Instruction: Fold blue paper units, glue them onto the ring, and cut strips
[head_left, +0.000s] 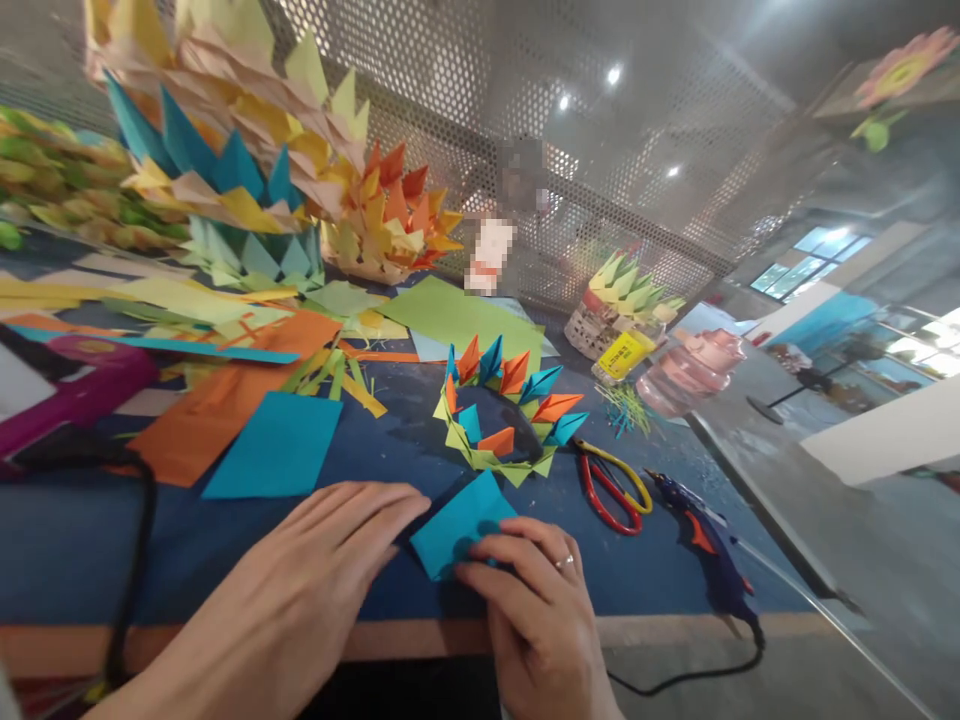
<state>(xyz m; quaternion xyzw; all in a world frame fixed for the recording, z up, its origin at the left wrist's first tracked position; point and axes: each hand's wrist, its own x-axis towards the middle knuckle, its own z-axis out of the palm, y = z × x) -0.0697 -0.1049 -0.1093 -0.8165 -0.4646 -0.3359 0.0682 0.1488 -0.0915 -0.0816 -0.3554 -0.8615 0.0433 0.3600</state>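
A small folded piece of blue paper (459, 530) is near the table's front edge. The fingertips of my right hand (536, 590) are on its right and lower edges, gripping it; the thumb is mostly hidden. My left hand (352, 545) is just left of the paper, fingers stretched out and lying together, with nothing seen in it. Just beyond stands a ring of folded paper points (536, 460) in orange, blue and green. A larger blue sheet (277, 445) lies flat to the left, partly over an orange sheet (217, 410).
Red-and-yellow-handled scissors (611, 490) and a blue glue gun (701, 535) with a black cord lie at right. A magenta tool (94, 385) is at left, its cord crossing the table edge. Behind are paper scraps, large folded-paper pieces (255, 170) and a pink bottle (690, 370).
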